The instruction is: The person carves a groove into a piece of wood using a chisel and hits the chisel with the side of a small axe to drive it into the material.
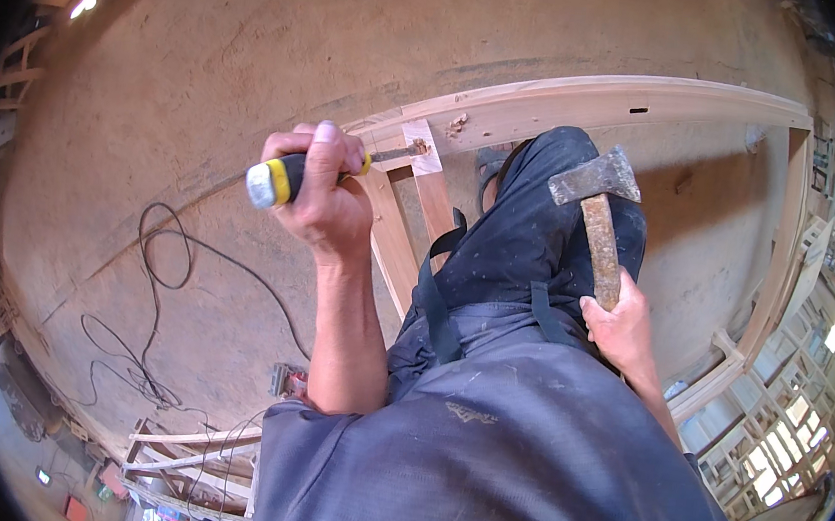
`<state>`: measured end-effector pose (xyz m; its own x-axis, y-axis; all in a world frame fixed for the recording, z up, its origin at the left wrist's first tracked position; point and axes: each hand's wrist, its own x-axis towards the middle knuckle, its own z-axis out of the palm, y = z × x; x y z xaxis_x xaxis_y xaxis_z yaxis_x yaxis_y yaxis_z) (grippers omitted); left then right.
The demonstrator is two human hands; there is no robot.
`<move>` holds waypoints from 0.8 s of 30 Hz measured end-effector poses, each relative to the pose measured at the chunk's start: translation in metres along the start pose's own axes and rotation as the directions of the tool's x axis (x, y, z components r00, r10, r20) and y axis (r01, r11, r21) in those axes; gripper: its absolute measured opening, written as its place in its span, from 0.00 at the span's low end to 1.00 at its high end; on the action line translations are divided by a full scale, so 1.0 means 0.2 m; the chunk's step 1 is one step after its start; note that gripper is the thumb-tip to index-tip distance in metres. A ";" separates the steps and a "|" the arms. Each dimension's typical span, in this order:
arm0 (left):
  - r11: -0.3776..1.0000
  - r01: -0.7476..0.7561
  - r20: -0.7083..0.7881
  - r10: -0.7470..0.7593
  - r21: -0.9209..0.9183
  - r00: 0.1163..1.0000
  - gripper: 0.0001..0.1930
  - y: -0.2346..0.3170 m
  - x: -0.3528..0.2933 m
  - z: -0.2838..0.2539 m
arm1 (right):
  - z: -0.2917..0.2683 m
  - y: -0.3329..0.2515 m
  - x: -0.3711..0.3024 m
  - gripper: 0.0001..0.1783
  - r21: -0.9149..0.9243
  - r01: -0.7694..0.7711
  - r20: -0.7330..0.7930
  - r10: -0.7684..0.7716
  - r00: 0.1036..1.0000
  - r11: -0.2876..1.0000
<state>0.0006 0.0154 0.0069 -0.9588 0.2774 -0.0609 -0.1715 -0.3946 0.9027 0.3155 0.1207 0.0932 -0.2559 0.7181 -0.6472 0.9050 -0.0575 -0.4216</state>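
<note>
My left hand (pixel 328 202) is closed round the black-and-yellow handle of a chisel (pixel 281 179), whose metal end cap points back toward the lower left. The chisel's thin blade reaches right to a chipped spot at the end of a pale wooden piece (pixel 422 146); whether its tip touches is too small to tell. In my right hand (pixel 620 325) a hatchet (pixel 601 243) is held by its worn wooden handle, the scuffed steel head up over my knee. A wooden frame (pixel 552 116) lies ahead, with wood chips on its long rail.
My bent leg (pixel 544 202) is beside the frame's cross pieces. A dark cable (pixel 159 281) loops over the bare floor at the left. A red-and-grey tool (pixel 290 381) sits by my left elbow. Wooden lattice frames (pixel 783 436) stand at the right, and wooden pieces (pixel 187 464) at the lower left.
</note>
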 end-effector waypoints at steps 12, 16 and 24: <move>0.929 -0.003 0.023 -0.006 0.369 1.000 0.09 -0.13 -0.01 0.18 | -0.01 -0.21 0.01 0.13 -0.130 0.340 -0.032 -0.347 0.937 0.931; 0.894 -0.012 0.066 -0.020 0.448 0.998 0.12 -0.10 -0.10 0.32 | -0.15 -0.45 -0.01 0.16 0.123 0.450 -0.197 -0.423 0.885 0.884; 0.872 -0.214 0.183 0.146 0.441 0.972 0.13 -0.18 -0.17 0.27 | -0.19 -0.59 0.07 0.16 -0.574 0.675 0.146 -0.753 0.642 0.464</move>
<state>0.0515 0.0673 0.0001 -0.9157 0.3725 0.1506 0.1555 -0.0172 0.9877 0.2176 0.1638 0.1579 -0.8952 0.4027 -0.1909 0.4422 0.8562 -0.2674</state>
